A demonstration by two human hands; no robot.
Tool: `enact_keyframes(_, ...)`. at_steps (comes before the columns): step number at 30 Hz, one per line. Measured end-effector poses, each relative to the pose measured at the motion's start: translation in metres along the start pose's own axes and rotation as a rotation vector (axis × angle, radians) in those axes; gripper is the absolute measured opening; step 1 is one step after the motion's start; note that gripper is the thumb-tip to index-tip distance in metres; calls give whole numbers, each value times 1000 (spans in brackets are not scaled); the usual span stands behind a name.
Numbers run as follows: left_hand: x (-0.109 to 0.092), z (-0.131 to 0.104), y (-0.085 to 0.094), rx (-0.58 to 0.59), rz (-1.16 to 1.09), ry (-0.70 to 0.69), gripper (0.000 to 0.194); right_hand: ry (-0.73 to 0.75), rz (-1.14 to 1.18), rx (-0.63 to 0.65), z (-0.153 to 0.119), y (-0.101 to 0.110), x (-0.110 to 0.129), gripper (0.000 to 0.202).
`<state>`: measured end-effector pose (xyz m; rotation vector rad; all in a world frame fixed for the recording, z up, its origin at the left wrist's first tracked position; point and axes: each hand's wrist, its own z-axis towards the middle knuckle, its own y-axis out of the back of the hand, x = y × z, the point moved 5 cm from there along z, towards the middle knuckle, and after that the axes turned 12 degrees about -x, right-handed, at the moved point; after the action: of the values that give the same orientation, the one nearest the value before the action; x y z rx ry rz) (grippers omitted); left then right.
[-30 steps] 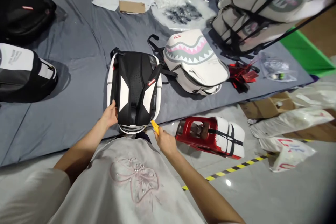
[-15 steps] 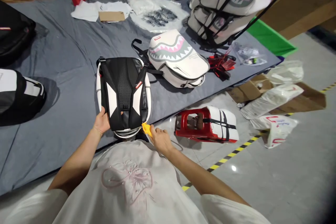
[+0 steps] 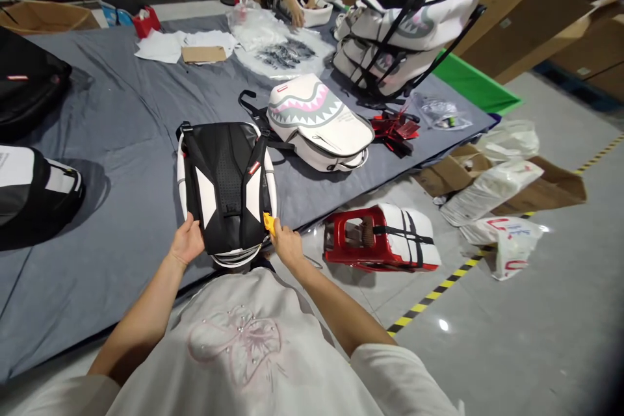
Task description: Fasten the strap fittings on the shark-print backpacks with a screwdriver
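A black-and-white backpack (image 3: pixel 229 182) lies on the grey cloth table in front of me, its padded back and shoulder straps facing up. My left hand (image 3: pixel 188 242) grips its lower left side, the fingers partly hidden by the bag. My right hand (image 3: pixel 287 244) is closed around a small yellow tool (image 3: pixel 269 223), whose kind I cannot make out. The tool's end touches or nearly touches the bag's lower right side. Just beyond, to the right, lies a white backpack (image 3: pixel 319 120) with a pink and grey shark-mouth print, front upward.
Stacked shark-print backpacks (image 3: pixel 404 32) stand at the back right, near red and black tags (image 3: pixel 397 130). A red stool (image 3: pixel 351 240) sits on the floor beside bags and cartons. Dark bags (image 3: pixel 29 84) lie left. Across the table, a person's hands (image 3: pixel 296 12) work on another bag.
My right hand and the yellow tool have moved up along the backpack's right side. My left hand keeps its place on the bag. The view has tilted upward, showing more of the co-worker.
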<state>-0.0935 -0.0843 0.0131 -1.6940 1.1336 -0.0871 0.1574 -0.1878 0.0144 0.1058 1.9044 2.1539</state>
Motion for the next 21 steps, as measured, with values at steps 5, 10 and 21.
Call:
enact_keyframes(5, 2, -7, 7, -4, 229, 224, 52, 5, -2, -15, -1, 0, -5, 46)
enact_keyframes(10, -6, -17, 4, -86, 308, 126, 49, 19, -7, -40, -9, -1, -10, 47)
enact_keyframes(21, -32, -72, 49, -450, 692, -154, 26, -6, 35, -50, -18, -10, -19, 49)
